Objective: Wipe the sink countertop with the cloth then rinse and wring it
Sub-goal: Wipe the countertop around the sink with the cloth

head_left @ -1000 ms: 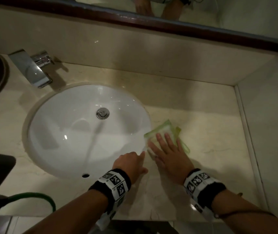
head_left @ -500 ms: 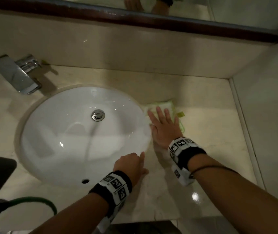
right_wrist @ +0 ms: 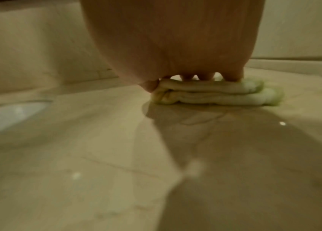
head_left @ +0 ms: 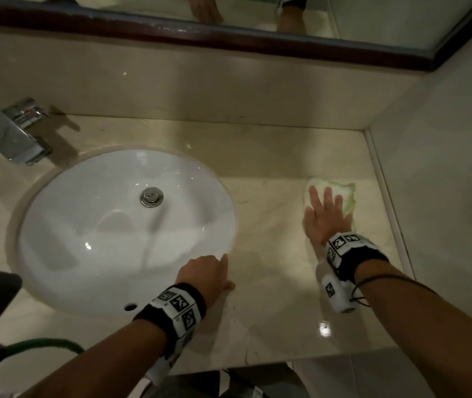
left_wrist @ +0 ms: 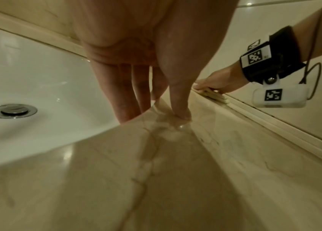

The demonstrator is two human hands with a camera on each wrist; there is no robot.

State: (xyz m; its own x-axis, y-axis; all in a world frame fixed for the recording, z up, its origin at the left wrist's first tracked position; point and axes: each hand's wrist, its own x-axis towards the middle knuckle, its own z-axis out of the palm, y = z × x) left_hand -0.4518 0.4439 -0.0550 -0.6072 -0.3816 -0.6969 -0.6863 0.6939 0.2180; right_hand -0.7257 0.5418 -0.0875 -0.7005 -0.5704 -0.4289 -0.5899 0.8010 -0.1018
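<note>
Pressing flat, the right hand [head_left: 325, 218] pins a folded pale-green cloth [head_left: 344, 191] to the beige marble countertop [head_left: 272, 297], fingers straight; left hand [head_left: 204, 272], fingers extended and holding nothing, rests at the white oval sink [head_left: 85, 225] rim.

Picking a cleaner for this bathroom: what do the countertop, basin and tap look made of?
Countertop: polished beige stone, probably marble; veins, glossy glints. Basin: glazed white ceramic, seemingly; smooth, shiny highlights. Tap: chromed metal by its mirror-like reflections.

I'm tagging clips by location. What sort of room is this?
Most likely a bathroom: a white oval sink basin set into a beige marble countertop, a chrome faucet behind it, and a dark-framed wall mirror above.
</note>
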